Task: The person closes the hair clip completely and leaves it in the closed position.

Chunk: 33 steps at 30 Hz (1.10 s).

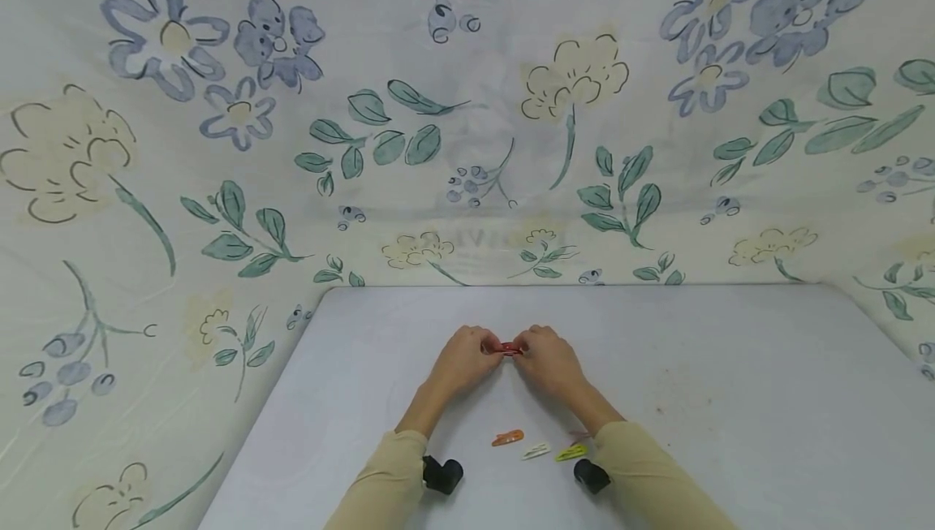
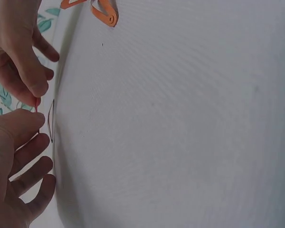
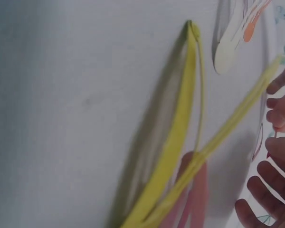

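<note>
Both hands meet near the far part of the table over a small red hair clip (image 1: 509, 347). My left hand (image 1: 471, 358) pinches one end of it between thumb and forefinger. The other end is pinched by my right hand (image 1: 548, 358). In the left wrist view the clip shows only as a thin red edge between the fingertips, the rest hidden by them. Just beside the fingers, a thin dark-red curved outline (image 2: 51, 121) lies at the table surface; I cannot tell what it is.
Nearer the body lie an orange hair clip (image 1: 507, 437), a white one (image 1: 536, 450), a yellow one (image 1: 571, 452) and a pink one (image 1: 579, 437) partly behind the right forearm. They rest on a white table (image 1: 351, 400). Flowered cloth (image 1: 482, 124) hangs behind it.
</note>
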Available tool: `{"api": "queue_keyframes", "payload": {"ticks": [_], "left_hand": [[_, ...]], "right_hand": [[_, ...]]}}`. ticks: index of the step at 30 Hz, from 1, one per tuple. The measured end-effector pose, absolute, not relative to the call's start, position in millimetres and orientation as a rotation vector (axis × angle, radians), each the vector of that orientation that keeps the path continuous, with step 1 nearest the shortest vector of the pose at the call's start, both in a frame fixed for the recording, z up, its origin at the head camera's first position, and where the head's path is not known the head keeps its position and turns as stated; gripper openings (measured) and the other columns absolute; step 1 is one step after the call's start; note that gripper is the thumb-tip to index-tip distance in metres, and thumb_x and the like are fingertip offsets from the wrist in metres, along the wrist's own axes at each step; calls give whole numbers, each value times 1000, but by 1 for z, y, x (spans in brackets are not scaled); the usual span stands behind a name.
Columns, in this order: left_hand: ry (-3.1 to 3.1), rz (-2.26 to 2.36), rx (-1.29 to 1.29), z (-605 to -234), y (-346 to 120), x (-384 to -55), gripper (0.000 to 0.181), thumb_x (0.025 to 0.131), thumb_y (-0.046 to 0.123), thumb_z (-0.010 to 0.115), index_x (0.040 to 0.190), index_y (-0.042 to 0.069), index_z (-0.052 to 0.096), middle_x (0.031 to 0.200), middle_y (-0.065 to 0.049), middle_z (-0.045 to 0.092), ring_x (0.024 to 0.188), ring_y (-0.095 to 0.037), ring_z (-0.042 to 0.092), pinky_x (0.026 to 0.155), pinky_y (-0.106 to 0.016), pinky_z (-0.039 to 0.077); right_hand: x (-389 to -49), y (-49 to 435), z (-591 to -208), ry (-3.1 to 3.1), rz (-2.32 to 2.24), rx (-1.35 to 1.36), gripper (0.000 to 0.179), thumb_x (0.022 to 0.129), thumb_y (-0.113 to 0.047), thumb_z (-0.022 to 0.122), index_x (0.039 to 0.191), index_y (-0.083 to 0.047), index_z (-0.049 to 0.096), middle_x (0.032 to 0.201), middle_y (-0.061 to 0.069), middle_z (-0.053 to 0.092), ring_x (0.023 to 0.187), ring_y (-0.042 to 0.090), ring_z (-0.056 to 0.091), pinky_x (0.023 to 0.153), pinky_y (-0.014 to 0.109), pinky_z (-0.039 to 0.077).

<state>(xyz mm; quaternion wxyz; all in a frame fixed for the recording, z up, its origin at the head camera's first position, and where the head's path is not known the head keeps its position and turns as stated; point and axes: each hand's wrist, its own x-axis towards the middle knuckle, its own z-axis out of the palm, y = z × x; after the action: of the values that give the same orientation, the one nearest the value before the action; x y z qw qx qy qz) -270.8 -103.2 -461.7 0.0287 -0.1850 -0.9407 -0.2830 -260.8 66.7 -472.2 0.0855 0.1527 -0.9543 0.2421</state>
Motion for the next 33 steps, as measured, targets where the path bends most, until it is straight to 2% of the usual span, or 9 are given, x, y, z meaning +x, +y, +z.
{"api": "queue_keyframes", "payload": {"ticks": [13, 33], "left_hand": [[-2861, -850, -579, -471, -104, -274, 7, 83, 15, 77, 84, 10, 73, 83, 0, 66, 85, -18, 54, 78, -35, 44], [-2865, -872, -532, -473, -103, -271, 7, 81, 11, 76, 86, 8, 72, 83, -2, 63, 85, -19, 52, 76, -34, 44]], "right_hand": [[-264, 62, -475, -2904, 603, 448, 12, 84, -16, 76, 95, -12, 74, 81, -3, 61, 82, 17, 55, 72, 39, 47], [-262, 61, -474, -2879, 564, 461, 12, 84, -15, 76, 96, -11, 74, 84, -1, 63, 85, 19, 58, 74, 40, 49]]}}
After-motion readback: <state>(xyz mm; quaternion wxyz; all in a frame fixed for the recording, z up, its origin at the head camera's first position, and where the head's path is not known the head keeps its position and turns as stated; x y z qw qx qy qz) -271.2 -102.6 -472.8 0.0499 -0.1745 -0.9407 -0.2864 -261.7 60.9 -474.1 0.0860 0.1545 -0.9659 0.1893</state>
